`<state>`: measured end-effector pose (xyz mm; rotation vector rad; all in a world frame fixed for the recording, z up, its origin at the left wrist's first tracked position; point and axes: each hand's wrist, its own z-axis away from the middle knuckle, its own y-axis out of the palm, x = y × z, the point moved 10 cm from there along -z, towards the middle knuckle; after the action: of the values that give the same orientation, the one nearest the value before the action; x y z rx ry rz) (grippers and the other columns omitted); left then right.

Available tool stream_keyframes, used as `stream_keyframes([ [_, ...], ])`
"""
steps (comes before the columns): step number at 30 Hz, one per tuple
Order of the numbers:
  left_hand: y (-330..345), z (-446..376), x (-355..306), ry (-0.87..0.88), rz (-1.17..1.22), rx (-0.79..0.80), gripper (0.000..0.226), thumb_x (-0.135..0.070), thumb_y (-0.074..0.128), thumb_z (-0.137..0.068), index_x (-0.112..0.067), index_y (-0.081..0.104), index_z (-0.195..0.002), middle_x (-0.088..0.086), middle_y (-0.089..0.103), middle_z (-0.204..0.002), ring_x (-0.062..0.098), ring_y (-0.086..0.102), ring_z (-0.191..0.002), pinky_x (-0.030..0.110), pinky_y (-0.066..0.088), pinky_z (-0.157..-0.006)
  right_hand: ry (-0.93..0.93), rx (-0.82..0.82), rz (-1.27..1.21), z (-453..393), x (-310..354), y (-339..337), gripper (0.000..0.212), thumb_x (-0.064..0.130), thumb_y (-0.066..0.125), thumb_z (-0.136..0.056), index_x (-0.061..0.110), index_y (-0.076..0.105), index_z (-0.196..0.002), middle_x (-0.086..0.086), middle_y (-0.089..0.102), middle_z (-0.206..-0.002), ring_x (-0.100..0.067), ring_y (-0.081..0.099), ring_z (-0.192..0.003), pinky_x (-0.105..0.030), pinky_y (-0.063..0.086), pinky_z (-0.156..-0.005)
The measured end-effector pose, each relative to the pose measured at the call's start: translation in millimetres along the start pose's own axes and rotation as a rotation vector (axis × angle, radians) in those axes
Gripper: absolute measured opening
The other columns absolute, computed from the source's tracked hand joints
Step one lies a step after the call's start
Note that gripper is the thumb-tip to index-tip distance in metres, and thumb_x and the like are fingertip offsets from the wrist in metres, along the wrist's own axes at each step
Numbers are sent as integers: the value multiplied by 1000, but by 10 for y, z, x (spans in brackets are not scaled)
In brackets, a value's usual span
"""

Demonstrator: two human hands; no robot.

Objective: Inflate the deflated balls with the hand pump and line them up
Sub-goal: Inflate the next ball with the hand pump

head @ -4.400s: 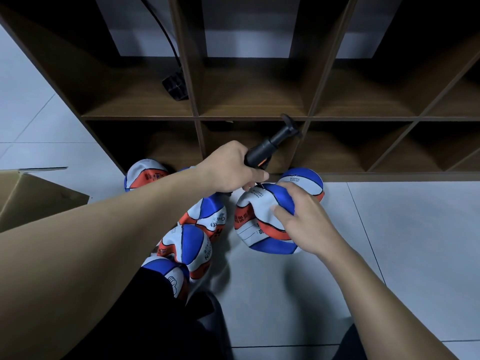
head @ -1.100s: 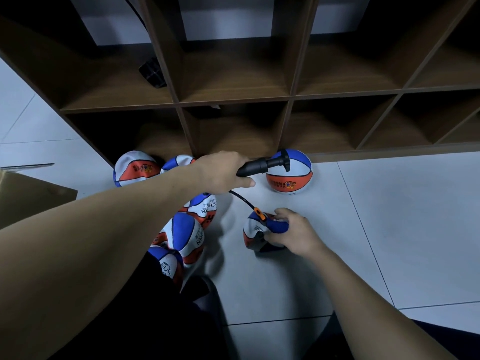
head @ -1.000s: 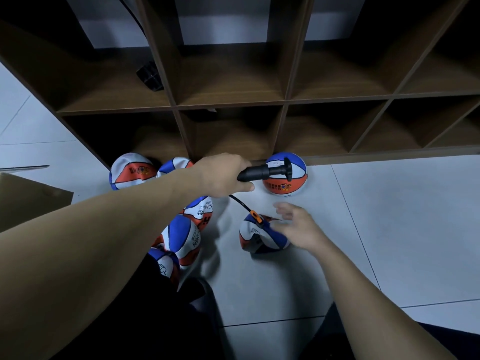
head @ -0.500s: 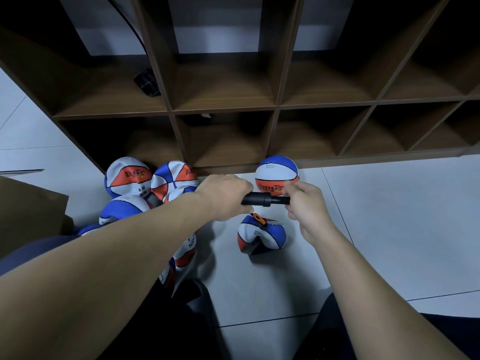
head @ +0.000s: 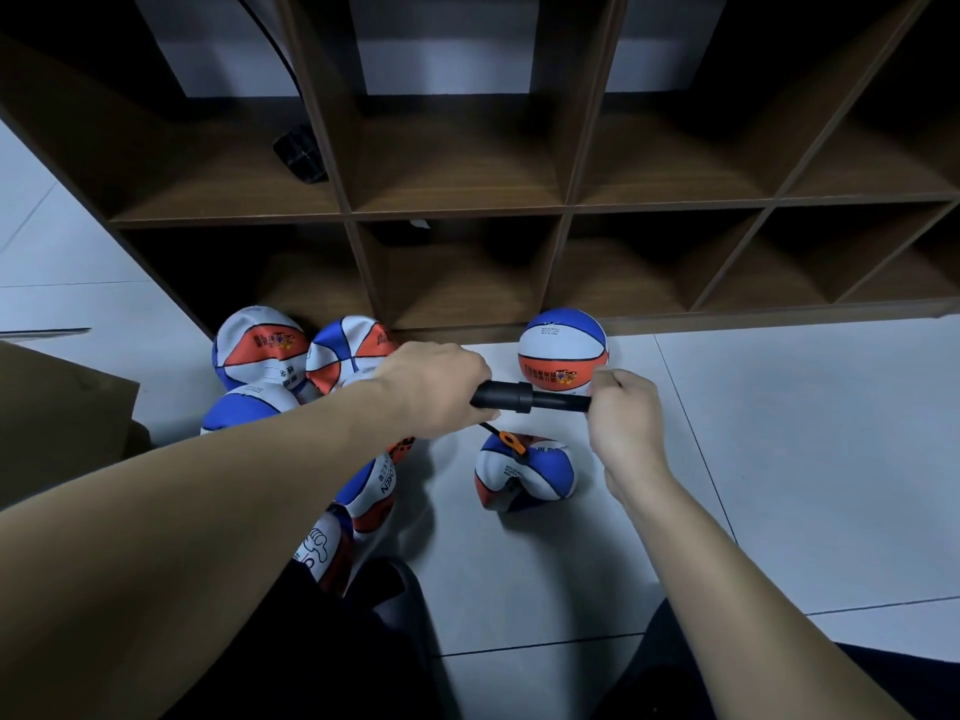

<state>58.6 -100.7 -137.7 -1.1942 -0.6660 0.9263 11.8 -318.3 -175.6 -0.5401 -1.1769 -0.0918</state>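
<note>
Far left there's a corner of a cardboard box (head: 57, 407) on the floor, and next to it my pile of flat balls (head: 260, 350), all blue, white and orange, bunched against the bottom of the wooden shelf unit (head: 457, 210). A couple more of them trail down under my left arm. My left hand (head: 431, 389) is wrapped tight round the barrel of the black hand pump (head: 506, 397), which I'm holding level just above the floor. A thin hose with an orange fitting (head: 506, 441) runs down from it into the saggy ball (head: 527, 472) sitting right below. My right hand (head: 623, 413) is curled round the pump's handle end; the handle itself is hidden inside my fist. Just behind the pump, one fully round ball (head: 563, 350) sits against the shelf base.
</note>
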Motion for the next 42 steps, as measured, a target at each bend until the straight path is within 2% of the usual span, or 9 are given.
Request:
stream_keyframes([
  [6, -10, -30, -103, -4, -7, -15, 40, -60, 56, -101, -30, 51, -75, -8, 60, -73, 14, 56, -65, 33, 40, -58, -108, 36, 60, 181, 202, 310, 34, 21, 45, -107, 5, 51, -78, -6, 52, -76, -23, 46, -67, -26, 40, -51],
  [12, 64, -73, -38, -17, -7, 19, 41, -63, 58, -99, -30, 52, -75, -8, 60, -75, 12, 56, -68, 33, 41, -60, -94, 179, 27, 235, 145, 556, 30, 47, 52, -106, 22, 59, -89, 3, 64, -87, -22, 61, -82, -39, 50, -74],
  [14, 91, -97, -27, -30, 58, 30, 43, -66, 60, -97, -29, 54, -75, -8, 61, -74, 14, 58, -69, 33, 41, -59, -122, 193, -56, 225, 152, 553, 34, 52, 58, -102, 22, 60, -87, 4, 60, -76, -22, 55, -70, -37, 49, -68],
  [17, 123, -112, -44, -17, 132, 53, 43, -67, 62, -96, -29, 56, -75, -7, 62, -73, 16, 61, -70, 34, 45, -61, -184, 83, -55, 126, 154, 340, 46, 45, 56, -106, 13, 53, -74, -3, 45, -65, -18, 41, -62, -33, 37, -59],
  [21, 83, -73, 168, -37, 81, 81, 36, -61, 63, -97, -30, 58, -79, -7, 63, -76, 15, 62, -74, 38, 56, -69, 4, -17, -64, -269, -172, -114, 45, 45, 55, -95, 21, 37, -62, -6, 32, -64, -24, 30, -65, -42, 27, -60],
  [26, 10, -90, 133, -36, 71, 72, 31, -50, 63, -99, -30, 58, -76, -7, 63, -73, 15, 62, -70, 36, 54, -66, 53, -2, -43, -440, -143, -258, 41, 28, 52, -102, 21, 38, -64, -1, 28, -60, -23, 25, -60, -35, 21, -55],
  [30, -65, -111, 88, -44, 44, 40, 27, -46, 62, -98, -29, 62, -78, -7, 64, -72, 15, 64, -69, 35, 55, -64, -8, -12, 14, -278, -92, 4, 54, 39, 51, -105, 21, 40, -55, 11, 29, -50, -24, 29, -59, -35, 26, -57],
  [36, -34, -76, -49, -24, 5, 39, 30, -45, 58, -98, -27, 56, -75, -6, 62, -71, 17, 61, -66, 33, 44, -58, -47, 15, 33, -58, -57, 356, 45, 35, 47, -108, 10, 48, -71, -1, 49, -63, -29, 44, -63, -41, 39, -61],
  [42, -16, -89, -126, 6, -19, 20, 31, -48, 58, -98, -28, 56, -75, -7, 61, -72, 15, 58, -64, 32, 41, -57, -70, 56, 56, 64, 11, 533, 43, 34, 46, -109, 18, 46, -70, -1, 51, -76, -27, 47, -73, -41, 41, -70],
])
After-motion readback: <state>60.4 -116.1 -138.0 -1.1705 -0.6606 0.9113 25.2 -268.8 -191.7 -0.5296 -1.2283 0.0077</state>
